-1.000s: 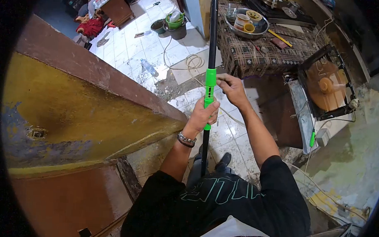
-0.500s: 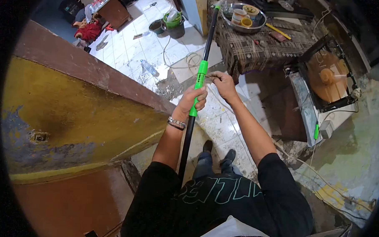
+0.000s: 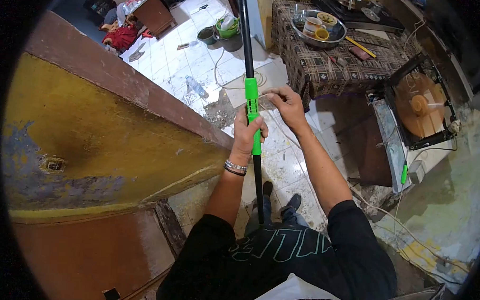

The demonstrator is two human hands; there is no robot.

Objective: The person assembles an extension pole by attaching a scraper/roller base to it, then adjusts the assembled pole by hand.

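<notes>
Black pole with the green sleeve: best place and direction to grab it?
On the green sleeve, where the left hand is wrapped now. It looks thicker than the bare black pole, so likely grips better. Come from the side, fingers around, since the pole stands near upright.

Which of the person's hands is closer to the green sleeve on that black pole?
Left. The left hand is wrapped around the green sleeve on the pole, gripping its lower part. The right hand is just beside the sleeve, fingers pinched near it, not clearly touching.
</notes>
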